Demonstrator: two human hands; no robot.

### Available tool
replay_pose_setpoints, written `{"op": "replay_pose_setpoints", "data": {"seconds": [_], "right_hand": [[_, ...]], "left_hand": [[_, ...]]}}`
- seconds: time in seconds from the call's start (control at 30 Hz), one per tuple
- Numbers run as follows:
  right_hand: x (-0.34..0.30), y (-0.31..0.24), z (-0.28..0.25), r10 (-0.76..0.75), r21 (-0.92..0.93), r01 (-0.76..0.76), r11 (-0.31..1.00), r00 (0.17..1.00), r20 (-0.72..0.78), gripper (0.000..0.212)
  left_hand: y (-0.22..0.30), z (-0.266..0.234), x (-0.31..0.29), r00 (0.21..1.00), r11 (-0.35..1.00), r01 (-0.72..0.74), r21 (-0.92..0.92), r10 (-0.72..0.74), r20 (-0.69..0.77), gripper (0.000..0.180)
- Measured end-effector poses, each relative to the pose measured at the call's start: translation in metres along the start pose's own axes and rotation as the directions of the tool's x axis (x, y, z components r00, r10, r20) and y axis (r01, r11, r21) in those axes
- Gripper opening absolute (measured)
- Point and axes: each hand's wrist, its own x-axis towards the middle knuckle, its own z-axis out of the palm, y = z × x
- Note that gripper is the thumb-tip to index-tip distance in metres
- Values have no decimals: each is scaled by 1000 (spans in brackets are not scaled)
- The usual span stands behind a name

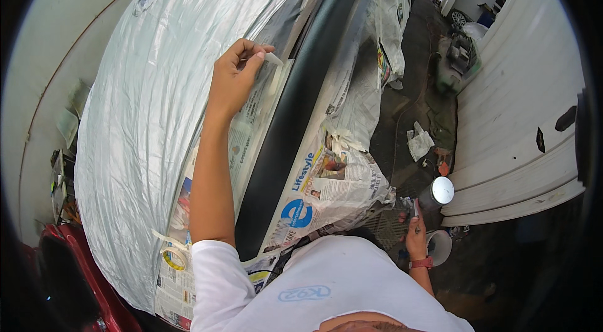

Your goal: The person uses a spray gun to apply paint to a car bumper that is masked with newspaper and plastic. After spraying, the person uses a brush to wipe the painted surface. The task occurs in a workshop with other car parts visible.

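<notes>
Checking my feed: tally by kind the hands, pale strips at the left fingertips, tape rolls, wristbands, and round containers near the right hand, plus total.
Hands: 2 (left hand, right hand)
Pale strip: 1
Tape roll: 1
Red wristband: 1
Round containers: 2 (white-topped can, pale open one)
Total: 7

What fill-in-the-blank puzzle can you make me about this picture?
The person's bare left hand pinches a pale strip of masking tape between fingers and ____.
The red wristband is worn on the person's ____ arm.
The long, smooth, curved panel between printed newspaper sheets is coloured ____.
The round tape roll with a yellow core lies on the picture's ____ side of that panel.

Missing words: thumb; right; black; left.
</notes>
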Motion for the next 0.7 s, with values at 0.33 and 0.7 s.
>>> {"op": "replay_pose_setpoints", "data": {"seconds": [0.33,0.7], "right_hand": [[0,10,-6,-2,-13,2,1000,1000,-2,75],[0,11,-10,3,23,-2,1000,1000,-25,79]], "left_hand": [[8,8,-11,983,994,-65,88,48,180,17],[-7,15,-8,999,993,46,-104,-48,-19,18]]}}
